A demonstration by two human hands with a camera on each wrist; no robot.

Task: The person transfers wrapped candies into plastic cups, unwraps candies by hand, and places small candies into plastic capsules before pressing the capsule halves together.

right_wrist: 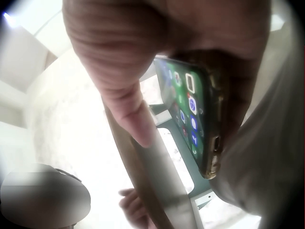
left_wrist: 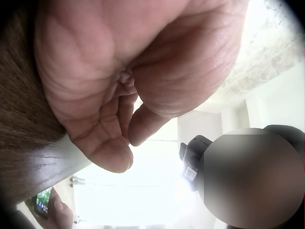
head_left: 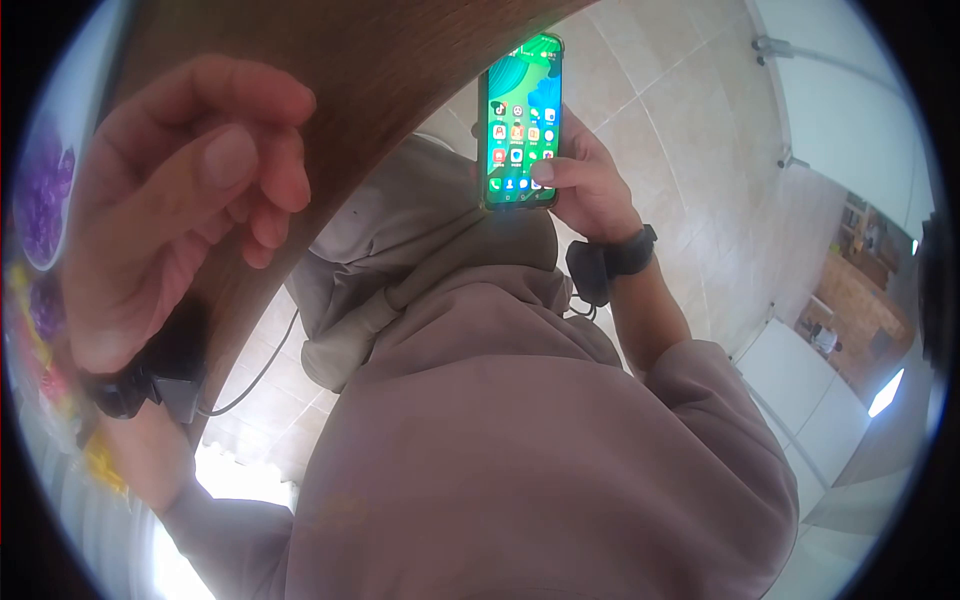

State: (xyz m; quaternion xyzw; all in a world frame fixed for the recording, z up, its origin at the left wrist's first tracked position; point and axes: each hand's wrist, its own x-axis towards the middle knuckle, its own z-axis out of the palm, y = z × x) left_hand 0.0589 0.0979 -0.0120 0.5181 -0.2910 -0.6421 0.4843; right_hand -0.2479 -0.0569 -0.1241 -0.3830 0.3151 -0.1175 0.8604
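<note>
A smartphone [head_left: 522,120] with a lit green home screen full of app icons is gripped in my right hand [head_left: 590,180]. The thumb lies over the lower part of the screen in the head view. From the right wrist, the smartphone [right_wrist: 186,109] shows its lower edge and clear case, with the thumb raised off the glass. My left hand [head_left: 185,190] is by the dark wooden table [head_left: 390,60], its fingers loosely curled and nothing in it. In the left wrist view the left hand [left_wrist: 114,90] has its thumb tip near the index finger.
At the far left is a panel with a purple flower picture [head_left: 45,205], with yellow items [head_left: 105,460] below it. Pale tiles [head_left: 650,120] cover the floor beyond the phone. White cabinets [head_left: 850,120] stand on the right. A cable [head_left: 260,375] hangs from the left wrist strap.
</note>
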